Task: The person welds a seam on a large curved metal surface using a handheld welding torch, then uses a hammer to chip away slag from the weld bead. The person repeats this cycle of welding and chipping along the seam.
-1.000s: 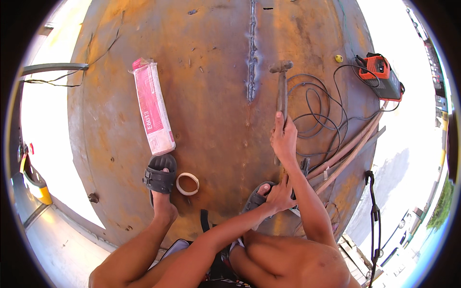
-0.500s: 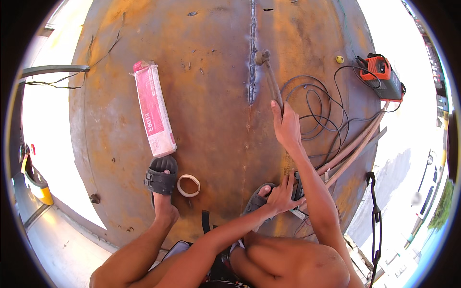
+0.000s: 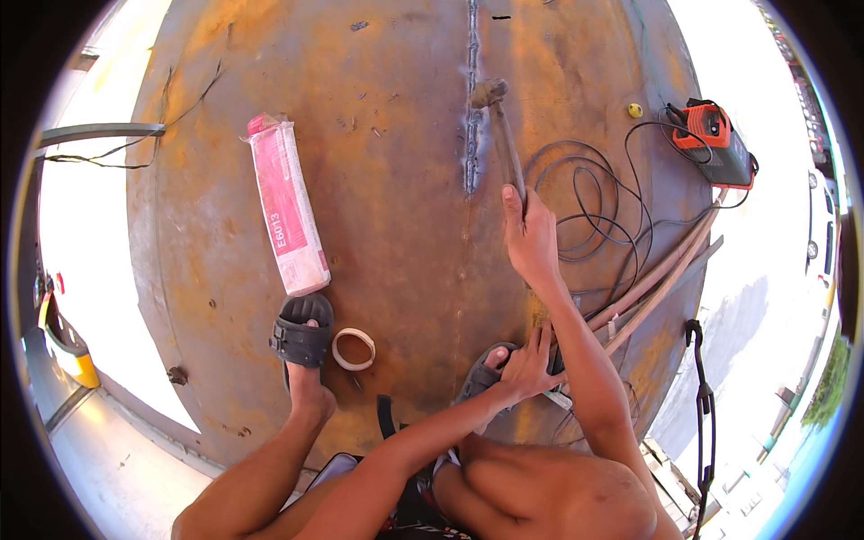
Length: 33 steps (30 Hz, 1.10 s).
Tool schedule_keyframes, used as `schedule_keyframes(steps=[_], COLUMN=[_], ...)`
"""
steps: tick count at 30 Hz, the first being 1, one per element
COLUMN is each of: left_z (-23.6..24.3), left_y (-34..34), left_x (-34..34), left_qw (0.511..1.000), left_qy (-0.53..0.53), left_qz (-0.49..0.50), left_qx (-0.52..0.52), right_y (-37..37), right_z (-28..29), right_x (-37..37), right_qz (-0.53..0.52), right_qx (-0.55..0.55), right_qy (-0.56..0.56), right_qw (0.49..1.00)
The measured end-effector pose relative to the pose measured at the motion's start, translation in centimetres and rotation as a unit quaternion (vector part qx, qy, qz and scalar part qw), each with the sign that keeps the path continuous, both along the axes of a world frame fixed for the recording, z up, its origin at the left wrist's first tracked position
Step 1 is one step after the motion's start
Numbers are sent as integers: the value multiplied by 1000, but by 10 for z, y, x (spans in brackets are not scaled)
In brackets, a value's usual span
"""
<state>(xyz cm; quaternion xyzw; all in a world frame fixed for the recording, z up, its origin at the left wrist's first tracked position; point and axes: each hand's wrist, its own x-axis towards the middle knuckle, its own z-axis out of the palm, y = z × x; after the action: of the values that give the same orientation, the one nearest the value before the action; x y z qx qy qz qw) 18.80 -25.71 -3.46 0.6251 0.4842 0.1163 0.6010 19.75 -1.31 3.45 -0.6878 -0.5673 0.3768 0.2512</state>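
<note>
My right hand (image 3: 533,236) is closed round the handle of a hammer (image 3: 508,139), its thumb lying along the handle. The worn hammer head is over or just beside the rough grey weld seam (image 3: 472,144) that runs down the rusty steel plate (image 3: 405,225); contact cannot be made out. Beside my right sandal (image 3: 477,382), my left hand (image 3: 526,367) has its fingers stretched out and its thumb apart. A dark object (image 3: 556,362) lies against that hand, mostly hidden by my right forearm, and its kind is unclear.
A pink and white electrode box (image 3: 290,207) lies beyond my left sandal (image 3: 302,331), near a pale ring (image 3: 354,349). On the right sit an orange and black welding machine (image 3: 715,144), coiled black cable (image 3: 589,198), long bars (image 3: 661,279) and a small yellow ball-like thing (image 3: 635,111).
The hammer head has moved slightly away from me and turned, showing more of its side. My right hand has shifted a little left. My left hand stays about where it was.
</note>
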Motion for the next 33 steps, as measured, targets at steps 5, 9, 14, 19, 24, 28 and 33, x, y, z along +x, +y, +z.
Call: schedule_keyframes(steps=[5,9,14,19,24,28,33], left_z=[2,10,5,14,13,10,19], left_y=[5,9,7,12,14,11,17], left_x=[3,13,-1,5,2,-2,8], left_qw=[1000,1000,1000,999,999,999,999], left_qy=[-3,-8,12,-3,11,12,-14], left_qz=[-12,-20,-7,5,-1,13,-9], left_qx=[-5,-5,-16,-40,-44,-36,-49], right_y=[-5,2,49,54,68,62,76], right_z=[4,-36,47,5,-28,15,-50], right_x=[10,27,-26,15,37,8,68], right_qz=[-36,45,82,41,147,80,97], right_qx=[139,46,106,175,-58,60,65], right_qy=[76,-40,9,35,-135,-8,-121], right_qw=[987,997,991,983,978,995,986])
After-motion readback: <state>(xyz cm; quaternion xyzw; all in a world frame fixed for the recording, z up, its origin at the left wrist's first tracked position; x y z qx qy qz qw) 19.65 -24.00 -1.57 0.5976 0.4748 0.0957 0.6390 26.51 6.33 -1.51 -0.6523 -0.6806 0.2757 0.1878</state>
